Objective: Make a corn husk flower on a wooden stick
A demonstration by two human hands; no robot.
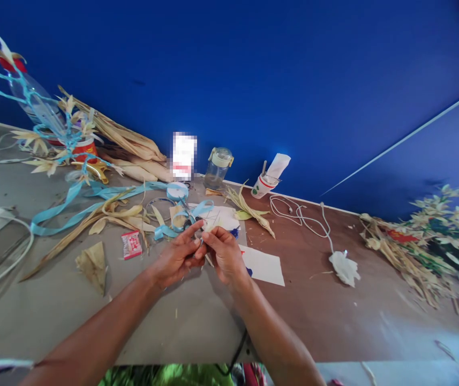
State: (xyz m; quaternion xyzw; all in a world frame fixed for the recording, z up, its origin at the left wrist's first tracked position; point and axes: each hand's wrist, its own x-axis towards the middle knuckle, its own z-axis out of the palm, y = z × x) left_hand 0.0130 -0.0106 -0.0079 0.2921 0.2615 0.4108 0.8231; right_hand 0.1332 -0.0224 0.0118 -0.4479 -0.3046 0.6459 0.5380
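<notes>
My left hand (179,257) and my right hand (225,252) meet over the middle of the table, fingertips almost touching. The right thumb and fingers pinch a small pale piece (210,225) that looks like dried corn husk. On the left, the index finger stretches forward while the thumb and other fingers close together; what lies between them is too small to make out. Just beyond the hands lie light blue ribbon (165,231), a ribbon roll (177,191) and a dark-handled tool partly hidden by the fingers. White paper (267,266) lies by my right wrist.
Corn husks (127,136) and a bottle with blue-wrapped husk flowers (38,102) stand at left. A red packet (132,245), a lidded jar (218,167), a paper cup (263,185), a white cable (301,217) and more husk flowers (434,225) are around the table. A blue wall closes the back.
</notes>
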